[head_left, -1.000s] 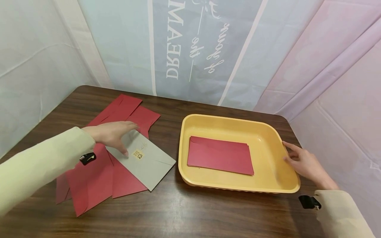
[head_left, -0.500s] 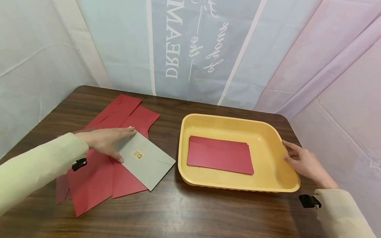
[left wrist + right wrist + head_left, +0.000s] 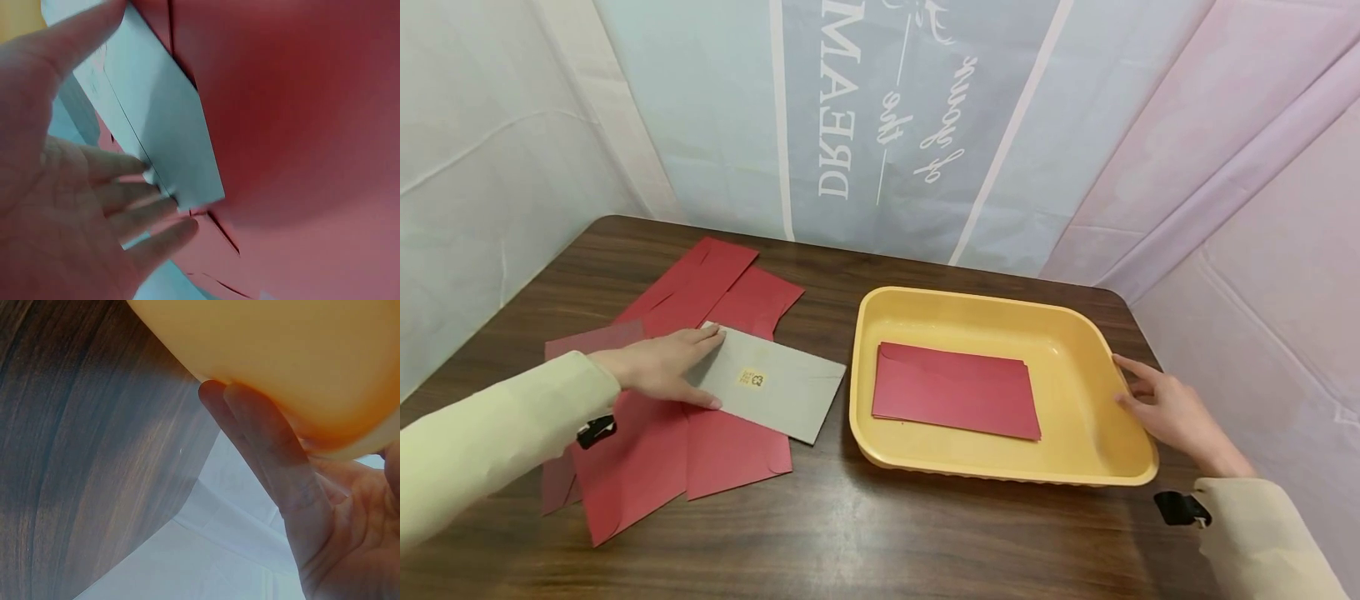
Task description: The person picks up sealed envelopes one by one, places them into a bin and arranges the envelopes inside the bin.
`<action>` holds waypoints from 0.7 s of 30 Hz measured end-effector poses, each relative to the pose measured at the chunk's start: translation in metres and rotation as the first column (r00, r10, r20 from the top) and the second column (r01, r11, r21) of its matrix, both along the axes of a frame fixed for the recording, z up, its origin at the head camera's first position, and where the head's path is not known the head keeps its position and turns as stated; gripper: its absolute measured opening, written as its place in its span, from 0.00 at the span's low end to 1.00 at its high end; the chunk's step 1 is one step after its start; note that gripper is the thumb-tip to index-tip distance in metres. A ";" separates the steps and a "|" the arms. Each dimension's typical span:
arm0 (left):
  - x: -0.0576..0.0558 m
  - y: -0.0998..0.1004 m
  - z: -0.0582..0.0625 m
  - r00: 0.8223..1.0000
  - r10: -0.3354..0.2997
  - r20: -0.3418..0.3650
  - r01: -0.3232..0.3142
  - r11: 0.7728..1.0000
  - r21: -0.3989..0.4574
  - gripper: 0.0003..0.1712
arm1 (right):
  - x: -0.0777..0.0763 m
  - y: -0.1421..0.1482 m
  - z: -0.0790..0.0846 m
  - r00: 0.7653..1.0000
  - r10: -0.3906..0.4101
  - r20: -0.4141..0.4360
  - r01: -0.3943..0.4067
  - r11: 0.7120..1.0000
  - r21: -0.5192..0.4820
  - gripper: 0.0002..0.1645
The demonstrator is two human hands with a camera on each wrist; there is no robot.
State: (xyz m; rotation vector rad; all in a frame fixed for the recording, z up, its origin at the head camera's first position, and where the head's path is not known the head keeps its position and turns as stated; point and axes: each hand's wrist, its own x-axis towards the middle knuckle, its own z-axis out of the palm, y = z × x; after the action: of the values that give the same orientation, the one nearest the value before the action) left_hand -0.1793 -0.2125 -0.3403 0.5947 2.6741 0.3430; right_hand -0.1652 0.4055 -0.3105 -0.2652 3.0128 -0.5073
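A pale grey envelope [image 3: 786,383] with a small yellow printed square lies on top of several loose red envelopes [image 3: 640,458] at the left of the table. My left hand [image 3: 658,367] rests on its near-left end, thumb at one long edge and fingertips toward the opposite one. In the left wrist view the fingers [image 3: 134,206] are fairly straight and touch the grey envelope [image 3: 169,112]. On the right, my right hand [image 3: 1168,412] holds the rim of a yellow tray [image 3: 985,300], thumb inside and fingers [image 3: 262,425] against the outer wall. A stack of red envelopes [image 3: 955,390] lies in the tray.
The dark wooden table [image 3: 880,533] ends at a printed fabric backdrop [image 3: 895,125] behind the tray. Fabric also hangs at both sides. The grey envelope's right corner comes close to the tray's left wall.
My left hand has come down onto the grey envelope and turned it, so its right end swung away from me. A red envelope beneath has shifted slightly. My right hand stays on the tray.
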 end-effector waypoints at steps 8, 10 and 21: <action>0.008 0.009 -0.002 0.999 0.035 -0.029 -0.036 0.998 -0.043 0.61 | 0.001 -0.001 0.001 1.000 -0.008 0.013 0.008 1.000 0.004 0.35; 0.010 0.012 -0.003 0.998 0.049 -0.029 -0.050 0.997 -0.052 0.61 | 0.001 -0.001 0.001 1.000 -0.010 0.016 0.010 1.000 0.007 0.35; 0.013 0.020 -0.004 0.993 0.078 -0.088 -0.086 0.993 -0.086 0.57 | 0.001 0.000 0.000 1.000 -0.004 -0.003 0.004 1.000 0.004 0.34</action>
State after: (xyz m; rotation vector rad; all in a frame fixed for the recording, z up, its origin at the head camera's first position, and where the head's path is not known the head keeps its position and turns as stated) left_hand -0.1659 -0.1922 -0.3440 0.4836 2.7845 0.2237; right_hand -0.1643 0.4050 -0.3109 -0.2593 3.0176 -0.5013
